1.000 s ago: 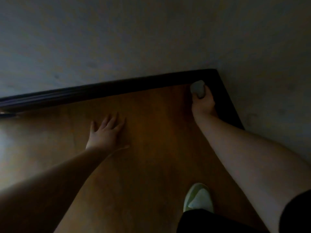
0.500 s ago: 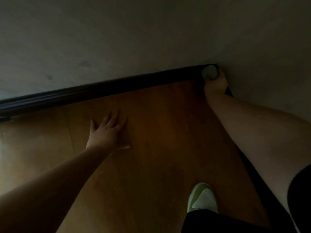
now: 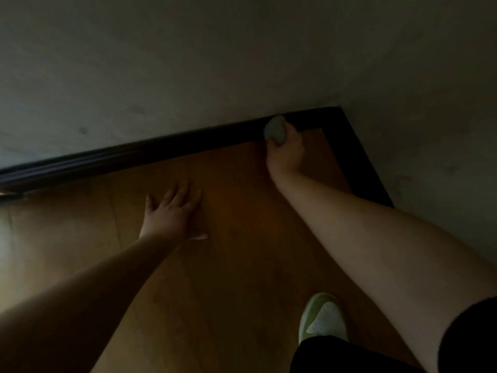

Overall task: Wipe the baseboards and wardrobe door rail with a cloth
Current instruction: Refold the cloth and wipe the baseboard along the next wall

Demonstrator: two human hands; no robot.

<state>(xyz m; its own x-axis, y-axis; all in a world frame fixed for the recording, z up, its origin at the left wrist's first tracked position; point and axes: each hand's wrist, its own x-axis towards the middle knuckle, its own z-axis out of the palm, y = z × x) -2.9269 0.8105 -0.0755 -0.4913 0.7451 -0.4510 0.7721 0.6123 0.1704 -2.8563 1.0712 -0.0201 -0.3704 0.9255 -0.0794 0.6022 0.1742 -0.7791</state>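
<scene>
Pressing cloth (image 3: 274, 130) against baseboard (image 3: 150, 152), no writing.

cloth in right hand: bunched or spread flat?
Bunched. The cloth is a small rounded wad gripped in the right hand, pressed against the dark baseboard.

cloth (image 3: 274, 130): only a grey wad shows; the rest is buried in the right hand (image 3: 285, 152), whose fingers curl out of sight.
baseboard (image 3: 150, 154): runs off the left edge; its profile is lost in the gloom.
shoe (image 3: 322, 317): heel hidden under dark clothing (image 3: 349, 356).
arms: both cut off by the near edge.
left hand (image 3: 172, 214): fingertips blurred.
</scene>
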